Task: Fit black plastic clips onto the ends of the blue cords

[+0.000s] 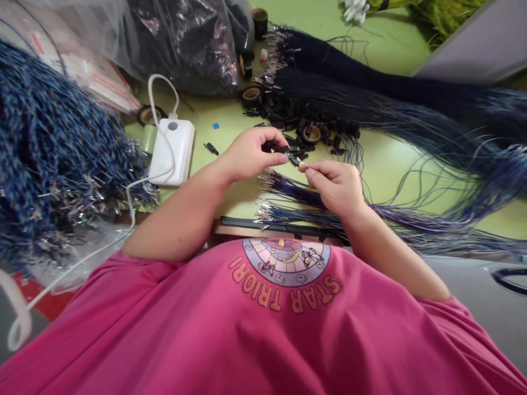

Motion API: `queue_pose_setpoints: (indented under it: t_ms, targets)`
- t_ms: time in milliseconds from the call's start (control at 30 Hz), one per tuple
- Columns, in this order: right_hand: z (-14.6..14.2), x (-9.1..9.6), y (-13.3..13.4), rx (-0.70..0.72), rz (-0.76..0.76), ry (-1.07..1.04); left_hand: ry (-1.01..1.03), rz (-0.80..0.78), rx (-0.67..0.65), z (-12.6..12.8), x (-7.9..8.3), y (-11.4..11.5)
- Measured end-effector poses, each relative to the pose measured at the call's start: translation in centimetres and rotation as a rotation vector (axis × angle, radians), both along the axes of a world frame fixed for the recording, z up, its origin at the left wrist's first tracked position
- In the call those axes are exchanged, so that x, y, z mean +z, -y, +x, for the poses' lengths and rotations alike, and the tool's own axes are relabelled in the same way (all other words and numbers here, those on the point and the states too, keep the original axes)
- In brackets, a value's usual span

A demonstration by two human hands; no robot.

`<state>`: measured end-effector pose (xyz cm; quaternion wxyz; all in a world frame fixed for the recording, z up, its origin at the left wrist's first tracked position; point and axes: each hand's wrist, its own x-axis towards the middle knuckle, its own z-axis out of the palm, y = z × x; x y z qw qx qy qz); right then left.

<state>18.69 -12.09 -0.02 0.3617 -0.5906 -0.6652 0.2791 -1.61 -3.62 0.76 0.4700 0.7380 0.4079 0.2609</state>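
Note:
My left hand (257, 151) is closed in a pinch on a small black connector housing (293, 158); more black pieces show in the curl of its fingers. Facing it, my right hand (335, 184) pinches a thin wire with a metal terminal (302, 164) at its tip. The terminal meets the near end of the housing; how far it sits inside I cannot tell. Just beyond both hands lies a pile of loose black housings (288, 112). Below my right hand, a bundle of purple and blue wires (288, 186) lies with its terminal ends to the left.
A white power bank (175, 151) with a white cable stands left of my left forearm. Blue twisted wires (61, 148) heap at the far left. Dark wire bundles (370, 90) stretch across the right. Tape rolls (251, 96) and a plastic bag (181, 44) lie at the back.

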Motion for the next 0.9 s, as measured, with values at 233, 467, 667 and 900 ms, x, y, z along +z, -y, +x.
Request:
queue_pose_setpoints:
  t_ms: [233,467,667,900]
  targets:
    - [-0.1,0.3,0.3,-0.002,0.033,0.073,0.012,-0.005,-0.075,0.2,-0.9,0.0]
    - [0.2,0.0,-0.1,0.077,0.009,0.178,-0.011,0.0,-0.125,0.3,-1.0,0.0]
    - [0.4,-0.1,-0.7,0.18,-0.053,0.374,-0.12,0.115,-0.243,0.5,-1.2,0.2]
    - [-0.2,-0.5,-1.1,0.233,-0.091,0.365,-0.121,0.098,-0.271,0.9,-1.3,0.6]
